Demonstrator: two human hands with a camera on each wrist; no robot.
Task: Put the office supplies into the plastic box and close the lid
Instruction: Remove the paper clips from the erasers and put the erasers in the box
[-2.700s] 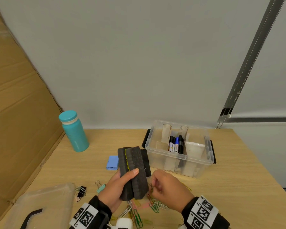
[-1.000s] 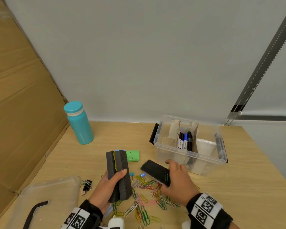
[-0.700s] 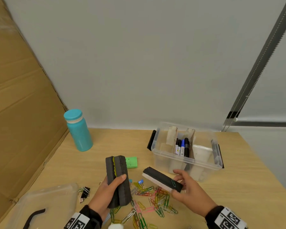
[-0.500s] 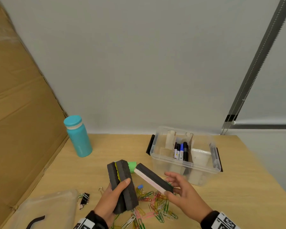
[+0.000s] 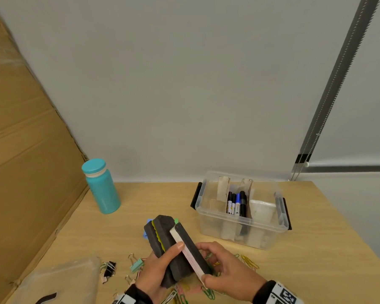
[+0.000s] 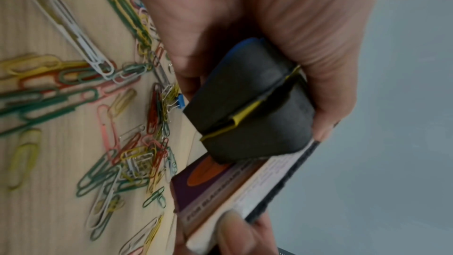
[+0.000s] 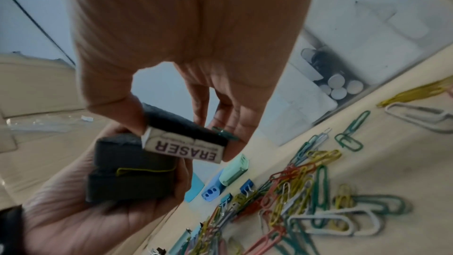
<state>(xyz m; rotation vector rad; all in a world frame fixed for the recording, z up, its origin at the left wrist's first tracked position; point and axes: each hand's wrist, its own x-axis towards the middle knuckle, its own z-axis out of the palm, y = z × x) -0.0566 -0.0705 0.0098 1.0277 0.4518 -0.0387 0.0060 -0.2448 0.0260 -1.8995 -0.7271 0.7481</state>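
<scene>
The flat eraser (image 5: 190,251), half a second ago held apart, now lies against the foam erasers (image 5: 165,244) in the left hand (image 5: 156,273), whose thumb presses it. The right hand (image 5: 226,273) pinches its near end above the desk (image 5: 316,249), left of the plastic box (image 5: 241,222)

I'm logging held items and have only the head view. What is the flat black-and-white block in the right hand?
Observer: In the right wrist view, ERASER is printed on the end of that flat eraser, which the right hand holds.
Operator: Is anything caught under those fingers?
Observer: Yes, a green paper clip lies against the eraser's black felt.
Operator: And the face towards the left hand?
Observer: The left wrist view shows a purple label with an orange circle. It lies against the black foam block that the left hand grips.
</scene>
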